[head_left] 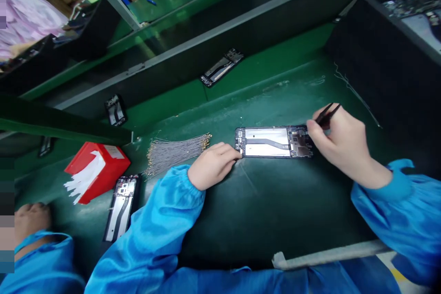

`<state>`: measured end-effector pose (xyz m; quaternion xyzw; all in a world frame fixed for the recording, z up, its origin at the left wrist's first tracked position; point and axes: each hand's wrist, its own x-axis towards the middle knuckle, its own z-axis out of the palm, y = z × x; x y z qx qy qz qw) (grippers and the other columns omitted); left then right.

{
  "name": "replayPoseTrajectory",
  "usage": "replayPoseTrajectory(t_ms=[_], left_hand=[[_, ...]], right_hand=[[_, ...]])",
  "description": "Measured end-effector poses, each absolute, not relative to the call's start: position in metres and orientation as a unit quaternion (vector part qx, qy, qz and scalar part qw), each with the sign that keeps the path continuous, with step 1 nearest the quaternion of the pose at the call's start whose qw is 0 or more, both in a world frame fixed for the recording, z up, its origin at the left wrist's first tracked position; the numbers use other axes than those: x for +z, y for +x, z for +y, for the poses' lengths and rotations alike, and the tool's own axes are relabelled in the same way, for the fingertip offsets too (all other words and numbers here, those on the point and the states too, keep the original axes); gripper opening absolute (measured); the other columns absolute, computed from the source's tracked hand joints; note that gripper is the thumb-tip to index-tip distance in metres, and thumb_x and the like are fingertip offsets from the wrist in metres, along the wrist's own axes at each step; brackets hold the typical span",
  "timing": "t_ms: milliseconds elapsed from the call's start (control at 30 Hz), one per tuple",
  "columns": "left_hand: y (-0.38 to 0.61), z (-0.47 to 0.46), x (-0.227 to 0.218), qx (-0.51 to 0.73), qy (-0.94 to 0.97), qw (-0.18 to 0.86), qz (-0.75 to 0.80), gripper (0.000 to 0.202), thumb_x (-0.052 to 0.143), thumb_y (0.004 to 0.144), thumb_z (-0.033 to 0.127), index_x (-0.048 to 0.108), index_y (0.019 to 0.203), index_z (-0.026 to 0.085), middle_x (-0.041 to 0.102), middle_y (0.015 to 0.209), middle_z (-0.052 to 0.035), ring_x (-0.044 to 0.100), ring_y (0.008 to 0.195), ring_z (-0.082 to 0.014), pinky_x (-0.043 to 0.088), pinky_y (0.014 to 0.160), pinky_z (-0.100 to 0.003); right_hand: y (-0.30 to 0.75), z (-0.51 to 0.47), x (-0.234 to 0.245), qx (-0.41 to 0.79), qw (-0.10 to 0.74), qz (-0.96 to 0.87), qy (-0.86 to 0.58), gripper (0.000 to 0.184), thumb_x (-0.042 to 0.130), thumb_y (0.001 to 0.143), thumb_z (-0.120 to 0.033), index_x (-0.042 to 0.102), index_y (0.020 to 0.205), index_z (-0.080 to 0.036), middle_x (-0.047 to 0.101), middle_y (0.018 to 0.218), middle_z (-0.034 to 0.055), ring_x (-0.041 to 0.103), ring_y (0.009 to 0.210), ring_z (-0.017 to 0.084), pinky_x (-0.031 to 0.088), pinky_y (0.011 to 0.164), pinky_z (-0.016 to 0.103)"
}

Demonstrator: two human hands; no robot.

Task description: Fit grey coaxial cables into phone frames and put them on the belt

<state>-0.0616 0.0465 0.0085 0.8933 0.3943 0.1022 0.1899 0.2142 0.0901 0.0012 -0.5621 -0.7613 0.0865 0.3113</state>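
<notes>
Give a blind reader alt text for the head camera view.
A person's left hand rests at one end of an opened phone on a green bench; the right hand, at the other end, holds dark tweezers. Leftward lie thin cables, a red box with white strips and another opened phone.

phone frame [267, 141] on counter [248, 211] between left hand [215, 165] and right hand [344, 142], tweezers [329, 115] in the latter, cable bundle [177, 151] left of phone frame, box [119, 165] holding paper strips [87, 177] farther left, bin [365, 46] at far right
</notes>
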Motion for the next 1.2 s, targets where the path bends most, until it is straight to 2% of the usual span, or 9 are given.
replayPoseTrajectory(t_ms=[100,200,367,467,600,833,1200], left_hand=[[-0.053,0.043,0.008,0.055,0.920,0.085,0.377,0.024,0.034,0.089,0.018,0.057,0.086,0.017,0.056,0.081,-0.0058,0.049,0.074,-0.0160,0.041,0.067,-0.029],[-0.043,0.040,0.006,0.049,0.935,0.030,0.350,0.027,0.034,0.089,0.019,0.057,0.076,0.017,0.053,0.077,-0.0047,0.045,0.069,-0.0149,0.037,0.063,-0.028],[-0.026,0.041,0.005,0.052,0.946,0.026,0.320,0.023,0.036,0.087,0.018,0.056,0.075,0.016,0.052,0.077,-0.0051,0.043,0.071,-0.0161,0.036,0.064,-0.029],[-0.016,0.043,0.003,0.065,0.944,0.055,0.319,0.019,0.038,0.085,0.018,0.056,0.078,0.016,0.053,0.078,-0.0052,0.044,0.072,-0.0168,0.036,0.066,-0.030],[-0.008,0.045,-0.001,0.093,0.928,0.067,0.356,0.018,0.038,0.085,0.017,0.055,0.080,0.016,0.053,0.076,-0.0044,0.044,0.071,-0.0162,0.034,0.064,-0.030],[-0.004,0.045,-0.006,0.111,0.923,0.018,0.368,0.020,0.039,0.089,0.019,0.058,0.082,0.016,0.053,0.073,-0.0036,0.043,0.069,-0.0156,0.031,0.061,-0.029],[-0.003,0.044,-0.006,0.128,0.924,0.000,0.360,0.021,0.040,0.089,0.020,0.058,0.079,0.016,0.055,0.071,-0.0031,0.042,0.067,-0.0145,0.029,0.060,-0.028]], right_hand=[[0.226,0.084,-0.005,0.138,0.286,-0.751,-0.579,0.007,0.046,0.081,-0.029,0.045,0.077,-0.022,0.053,0.067,0.0024,0.050,0.055,0.017,0.039,0.052,0.032],[0.221,0.077,-0.005,0.225,0.308,-0.759,-0.528,0.008,0.048,0.082,-0.029,0.050,0.081,-0.022,0.058,0.074,0.0023,0.055,0.062,0.016,0.043,0.055,0.030],[0.212,0.068,0.000,0.380,0.355,-0.763,-0.383,0.011,0.053,0.082,-0.024,0.057,0.092,-0.022,0.061,0.095,0.0041,0.058,0.089,0.017,0.047,0.079,0.032],[0.213,0.062,-0.002,0.423,0.356,-0.748,-0.368,0.012,0.053,0.081,-0.020,0.058,0.092,-0.022,0.061,0.099,0.0043,0.057,0.094,0.017,0.047,0.083,0.033],[0.213,0.057,-0.005,0.445,0.349,-0.725,-0.393,0.012,0.054,0.080,-0.019,0.059,0.091,-0.021,0.064,0.095,0.0045,0.059,0.090,0.018,0.048,0.080,0.034],[0.207,0.057,-0.004,0.410,0.342,-0.721,-0.442,0.003,0.059,0.074,-0.021,0.057,0.076,-0.019,0.065,0.083,0.0030,0.062,0.077,0.017,0.050,0.068,0.030],[0.207,0.058,-0.004,0.408,0.327,-0.740,-0.424,0.010,0.057,0.076,-0.022,0.062,0.085,-0.019,0.066,0.084,0.0023,0.062,0.079,0.016,0.050,0.070,0.028]])
